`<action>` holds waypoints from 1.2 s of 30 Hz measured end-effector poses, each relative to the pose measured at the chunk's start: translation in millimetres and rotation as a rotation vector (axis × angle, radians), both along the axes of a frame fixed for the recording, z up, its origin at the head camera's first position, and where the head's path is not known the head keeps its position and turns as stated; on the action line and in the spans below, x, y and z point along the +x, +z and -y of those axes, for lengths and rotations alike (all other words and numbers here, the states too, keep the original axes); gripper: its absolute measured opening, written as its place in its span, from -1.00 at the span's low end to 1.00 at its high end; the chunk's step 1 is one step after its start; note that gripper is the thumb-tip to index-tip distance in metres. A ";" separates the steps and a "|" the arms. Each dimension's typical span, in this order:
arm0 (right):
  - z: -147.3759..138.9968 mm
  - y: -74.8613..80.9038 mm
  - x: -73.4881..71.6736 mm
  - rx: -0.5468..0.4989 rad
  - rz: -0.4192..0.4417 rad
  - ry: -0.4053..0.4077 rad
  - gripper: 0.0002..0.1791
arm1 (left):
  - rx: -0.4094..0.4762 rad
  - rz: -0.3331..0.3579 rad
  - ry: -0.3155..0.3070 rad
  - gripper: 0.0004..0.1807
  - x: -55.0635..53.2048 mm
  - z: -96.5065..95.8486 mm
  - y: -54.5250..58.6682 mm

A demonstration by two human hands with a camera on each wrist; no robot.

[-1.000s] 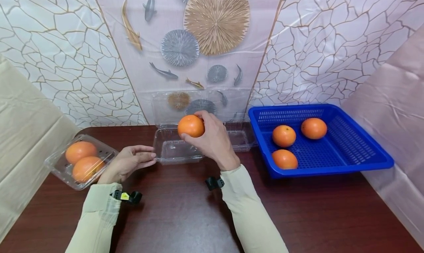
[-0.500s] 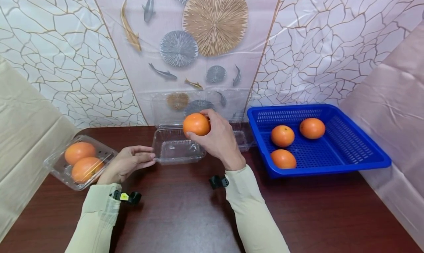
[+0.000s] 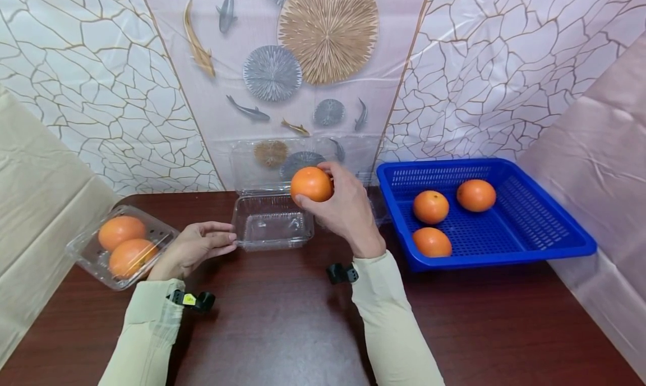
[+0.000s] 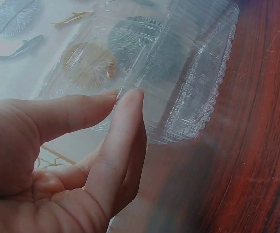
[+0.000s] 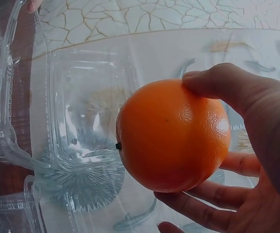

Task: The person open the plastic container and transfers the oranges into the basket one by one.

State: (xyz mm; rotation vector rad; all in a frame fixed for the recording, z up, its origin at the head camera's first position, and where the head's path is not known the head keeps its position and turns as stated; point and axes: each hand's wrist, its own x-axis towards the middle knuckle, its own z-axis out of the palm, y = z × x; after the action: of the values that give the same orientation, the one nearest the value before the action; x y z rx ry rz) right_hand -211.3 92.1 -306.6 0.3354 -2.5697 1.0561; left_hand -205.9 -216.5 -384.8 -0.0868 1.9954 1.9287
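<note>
My right hand (image 3: 348, 206) grips an orange (image 3: 311, 184) between thumb and fingers, raised above the right end of an open clear plastic container (image 3: 272, 243). The right wrist view shows the orange (image 5: 173, 136) close up, apart from the container. At the container's left end, my left hand (image 3: 199, 246) pinches the rim with thumb and fingertips. In the left wrist view, the thumb and index finger of the left hand (image 4: 81, 145) meet at the plastic edge. The lid (image 3: 257, 161) stands up against the backdrop.
A closed clear container (image 3: 96, 265) with two oranges (image 3: 132, 258) sits at left. A blue basket (image 3: 504, 257) holding three oranges (image 3: 476, 195) stands at right. Another clear container (image 3: 379, 209) is partly hidden behind the right hand. A patterned cloth (image 3: 328, 111) hangs behind.
My right hand has moved to the right and slightly up with the orange, uncovering more of the container. The left hand stays at the rim.
</note>
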 end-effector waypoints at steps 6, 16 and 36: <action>-5.4 1.9 -0.1 -0.012 -0.018 -0.001 -0.29 | 0.006 0.002 0.001 -0.41 0.0 0.0 -0.5; -14.8 6.1 0.8 -0.024 -0.038 -0.023 -0.29 | 0.006 0.003 0.001 -0.40 -0.6 -0.1 -1.5; -31.0 13.8 2.3 -0.076 -0.039 -0.065 -0.30 | 0.014 0.009 0.001 -0.40 -1.2 1.2 -2.2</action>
State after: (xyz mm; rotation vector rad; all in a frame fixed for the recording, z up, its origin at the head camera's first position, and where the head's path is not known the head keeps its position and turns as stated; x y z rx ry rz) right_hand -209.0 123.1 -292.8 0.2495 -2.4810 1.1090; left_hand -207.1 -217.7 -387.0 -0.0925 1.9760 1.9387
